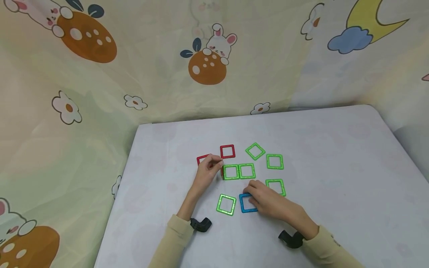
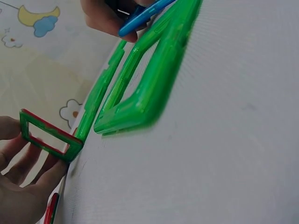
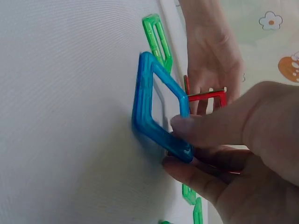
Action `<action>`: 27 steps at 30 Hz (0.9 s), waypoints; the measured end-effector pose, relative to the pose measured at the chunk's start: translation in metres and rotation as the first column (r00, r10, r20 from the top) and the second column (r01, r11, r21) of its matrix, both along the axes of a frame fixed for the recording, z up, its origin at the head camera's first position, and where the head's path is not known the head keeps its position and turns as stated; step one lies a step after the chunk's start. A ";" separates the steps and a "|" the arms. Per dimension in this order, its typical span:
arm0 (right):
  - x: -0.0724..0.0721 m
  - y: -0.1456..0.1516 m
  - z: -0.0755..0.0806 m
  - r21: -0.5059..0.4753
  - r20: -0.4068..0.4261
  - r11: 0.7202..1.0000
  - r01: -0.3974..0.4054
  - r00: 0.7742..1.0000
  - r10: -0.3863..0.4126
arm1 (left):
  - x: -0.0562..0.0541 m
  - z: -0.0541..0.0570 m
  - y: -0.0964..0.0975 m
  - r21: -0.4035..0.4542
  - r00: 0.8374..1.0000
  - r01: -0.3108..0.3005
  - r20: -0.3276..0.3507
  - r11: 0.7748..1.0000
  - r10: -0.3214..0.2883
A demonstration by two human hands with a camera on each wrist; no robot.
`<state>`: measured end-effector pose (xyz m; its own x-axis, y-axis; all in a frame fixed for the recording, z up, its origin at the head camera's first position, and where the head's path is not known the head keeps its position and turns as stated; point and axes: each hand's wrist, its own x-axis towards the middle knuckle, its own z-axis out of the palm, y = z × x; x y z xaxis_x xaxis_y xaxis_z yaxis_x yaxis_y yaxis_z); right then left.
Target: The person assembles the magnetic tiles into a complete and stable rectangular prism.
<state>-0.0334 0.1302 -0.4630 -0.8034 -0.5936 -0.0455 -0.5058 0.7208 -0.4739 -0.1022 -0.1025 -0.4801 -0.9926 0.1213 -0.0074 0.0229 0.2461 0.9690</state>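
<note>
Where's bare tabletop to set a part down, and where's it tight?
Bare: table from rightmost green squares to right edge; left forearm to left edge; far red square to back edge. Crowded: middle, between left hand and right hand, around blue square and adjoining green pair.

Rabbit-print backdrop [image 1: 161,67], seemingly fabric; pale tabletop [image 1: 335,178].

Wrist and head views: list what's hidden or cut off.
Head: leftmost red frame, mostly behind left grip.
Head: right side of blue frame, behind right grip.
Left wrist: far end of nearest green frame, past top edge.
Right wrist: lowest green frame, cut off by bottom edge.
</note>
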 end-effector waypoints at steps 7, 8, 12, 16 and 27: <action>0.000 -0.002 0.000 -0.034 -0.059 0.999 0.032 0.998 -0.034 | -0.006 -0.013 -0.003 -0.004 1.000 0.003 0.009 1.000 -0.003; 0.000 -0.002 0.000 -0.039 -0.065 0.998 0.039 0.997 -0.042 | -0.006 -0.015 -0.004 -0.003 1.000 0.004 0.009 1.000 -0.004; -0.002 -0.003 0.002 -0.073 -0.091 0.995 0.065 0.993 -0.071 | -0.008 -0.019 -0.006 0.013 1.000 0.010 0.004 1.000 -0.010; -0.005 -0.005 0.005 -0.107 -0.095 0.991 0.077 0.992 -0.087 | -0.008 -0.021 -0.008 0.028 1.000 0.019 0.002 0.999 -0.019; -0.010 -0.008 0.010 -0.150 -0.131 0.986 0.075 0.987 -0.095 | -0.010 -0.023 -0.010 0.016 0.999 0.031 -0.009 0.999 -0.031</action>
